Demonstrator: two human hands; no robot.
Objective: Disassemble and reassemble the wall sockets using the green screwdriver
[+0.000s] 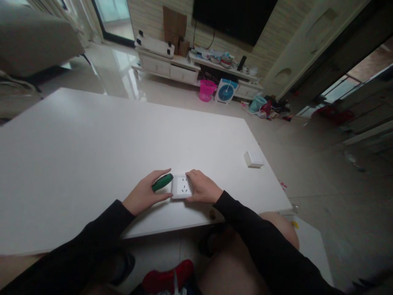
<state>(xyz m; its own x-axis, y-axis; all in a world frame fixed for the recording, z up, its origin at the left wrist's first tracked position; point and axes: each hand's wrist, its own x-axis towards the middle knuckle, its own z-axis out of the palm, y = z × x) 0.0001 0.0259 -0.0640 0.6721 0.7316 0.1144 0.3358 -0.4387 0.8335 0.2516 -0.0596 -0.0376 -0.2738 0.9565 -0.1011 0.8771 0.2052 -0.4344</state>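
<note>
A white wall socket [184, 186] lies face up near the table's front edge, its slots showing. My right hand [202, 187] grips its right end, fingers at the far edge and thumb at the near edge. My left hand [147, 191] is at the socket's left end, thumb and index finger apart around that side. A green screwdriver handle [162, 182] with a dark end rests in the left hand between thumb and index finger; no shaft shows. Farther right on the white table [123, 135] sits a white box-shaped piece [254, 159].
A small brown thing [212, 214] lies by the table's front edge, near my right sleeve. Beyond the table stand a TV cabinet [184, 75], a pink basket [207, 90] and a blue fan [226, 91]. A white stool or bench [313, 246] is at lower right.
</note>
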